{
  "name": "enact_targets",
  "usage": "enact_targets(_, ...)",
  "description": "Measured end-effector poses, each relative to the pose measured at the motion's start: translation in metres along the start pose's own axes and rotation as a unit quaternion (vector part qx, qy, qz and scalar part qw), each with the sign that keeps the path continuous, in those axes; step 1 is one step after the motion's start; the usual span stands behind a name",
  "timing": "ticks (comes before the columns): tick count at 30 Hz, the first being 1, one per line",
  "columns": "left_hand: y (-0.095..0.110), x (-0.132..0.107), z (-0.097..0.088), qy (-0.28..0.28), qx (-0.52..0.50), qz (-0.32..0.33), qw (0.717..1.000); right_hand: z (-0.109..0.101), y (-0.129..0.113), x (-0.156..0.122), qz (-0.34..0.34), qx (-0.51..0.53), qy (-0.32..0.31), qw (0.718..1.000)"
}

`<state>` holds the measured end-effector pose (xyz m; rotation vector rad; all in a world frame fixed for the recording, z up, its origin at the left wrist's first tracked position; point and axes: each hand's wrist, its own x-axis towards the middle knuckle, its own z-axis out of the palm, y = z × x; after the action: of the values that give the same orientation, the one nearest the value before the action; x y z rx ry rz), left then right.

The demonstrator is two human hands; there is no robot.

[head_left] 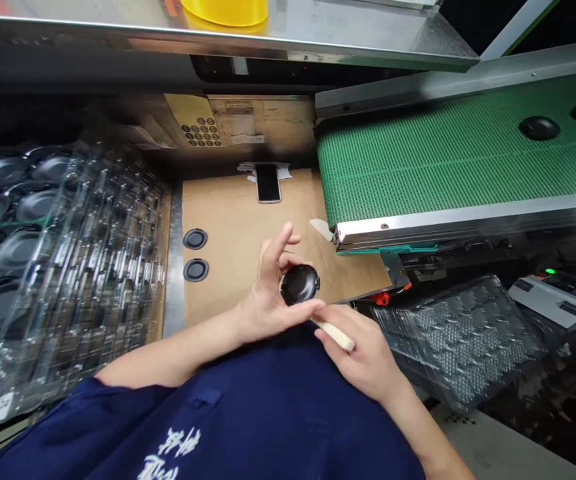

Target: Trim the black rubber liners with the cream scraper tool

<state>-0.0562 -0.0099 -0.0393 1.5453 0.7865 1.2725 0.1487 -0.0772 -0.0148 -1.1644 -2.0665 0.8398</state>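
Between the thumb and fingers of my left hand [271,293] is a round black plastic cap [300,285], its shallow hollow face turned up toward me. My right hand [363,347] is wrapped round a tool with a cream-coloured handle [337,335], close beside the cap. The tool's working end is hidden behind my left thumb, so I cannot tell whether it touches the cap. Two more black caps, one [195,238] above the other [196,269], lie on the cardboard sheet [228,213] left of my hands.
A phone [268,183] lies at the cardboard's back. The green conveyor belt [418,160] on the right carries black caps [539,127]. Stacked clear trays [113,247] with black parts stand at left. Another clear tray [463,340] lies at right. A metal shelf [343,30] overhangs the back.
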Motion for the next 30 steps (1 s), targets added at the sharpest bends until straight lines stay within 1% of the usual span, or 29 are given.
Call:
enact_targets(2,-0.007,-0.002,-0.004,0.001,0.087,0.076,0.993,0.005,0.004,0.0,0.046,-0.031,-0.067,0.996)
enact_targets(3,-0.009,-0.003,-0.006,0.002,0.116,0.098,0.988,0.008,0.005,0.0,0.059,-0.039,-0.092,0.993)
enact_targets(5,-0.011,-0.005,-0.009,0.001,0.149,0.114,0.982,0.012,0.006,0.001,0.08,-0.038,-0.115,0.989)
enact_targets(7,-0.013,-0.007,-0.011,0.001,0.156,0.108,0.982,0.014,0.006,0.001,0.1,-0.031,-0.113,0.988)
enact_targets(8,-0.016,-0.008,-0.012,-0.003,0.158,0.085,0.984,0.014,0.005,0.002,0.107,-0.028,-0.11,0.988)
enact_targets(10,-0.028,-0.006,-0.017,-0.023,0.169,0.0,0.985,0.016,0.005,0.001,0.116,-0.02,-0.104,0.988)
enact_targets(12,-0.051,-0.002,-0.024,-0.042,0.189,-0.098,0.976,0.016,0.005,0.0,0.121,-0.011,-0.099,0.988)
enact_targets(13,-0.065,0.0,-0.03,-0.041,0.202,-0.132,0.969,0.017,0.005,0.0,0.123,-0.008,-0.097,0.988)
enact_targets(15,-0.096,0.002,-0.044,-0.005,0.24,-0.18,0.954,0.018,0.005,-0.001,0.13,-0.004,-0.096,0.987)
enact_targets(17,-0.124,0.001,-0.061,0.033,0.292,-0.215,0.931,0.019,0.006,-0.002,0.139,-0.005,-0.094,0.986)
enact_targets(19,-0.141,-0.007,-0.075,0.061,0.345,-0.23,0.908,0.019,0.006,-0.002,0.148,-0.005,-0.089,0.985)
enact_targets(21,-0.149,-0.019,-0.083,0.073,0.391,-0.231,0.888,0.02,0.007,-0.001,0.155,-0.006,-0.085,0.984)
enact_targets(23,-0.151,-0.031,-0.084,0.065,0.426,-0.226,0.874,0.021,0.007,0.0,0.158,-0.006,-0.082,0.984)
enact_targets(26,-0.153,-0.043,-0.081,0.036,0.459,-0.218,0.86,0.023,0.009,0.001,0.153,-0.009,-0.08,0.985)
enact_targets(28,-0.156,-0.045,-0.082,0.029,0.478,-0.216,0.851,0.024,0.011,0.001,0.149,-0.012,-0.08,0.985)
enact_targets(30,-0.16,-0.042,-0.088,0.037,0.497,-0.218,0.839,0.025,0.014,0.0,0.149,-0.012,-0.082,0.985)
